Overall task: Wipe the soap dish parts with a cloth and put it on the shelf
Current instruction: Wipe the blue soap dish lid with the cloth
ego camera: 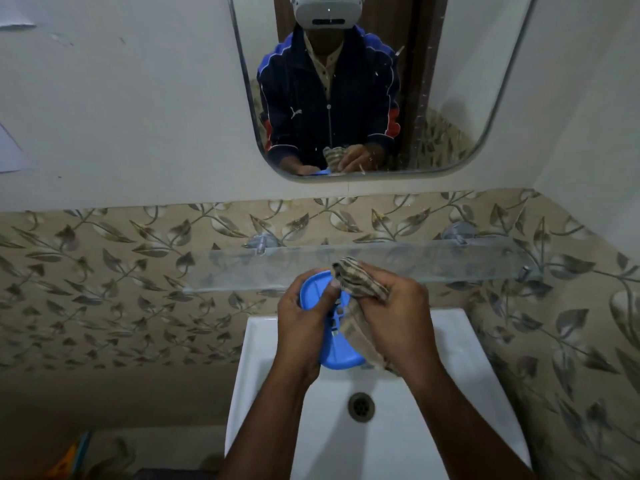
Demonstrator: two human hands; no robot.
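Note:
A blue plastic soap dish is held above the white sink, tilted on its edge, with its slotted inner part showing between my hands. My left hand grips it from the left, thumb across its face. My right hand is closed on a beige striped cloth, pressed against the right side of the dish. The cloth's tail hangs down behind my right wrist. The glass shelf runs along the wall just beyond my hands.
The white sink lies below with its metal drain in the middle. A mirror above the shelf reflects a person in a dark jacket. Leaf-patterned tiles cover the wall on both sides.

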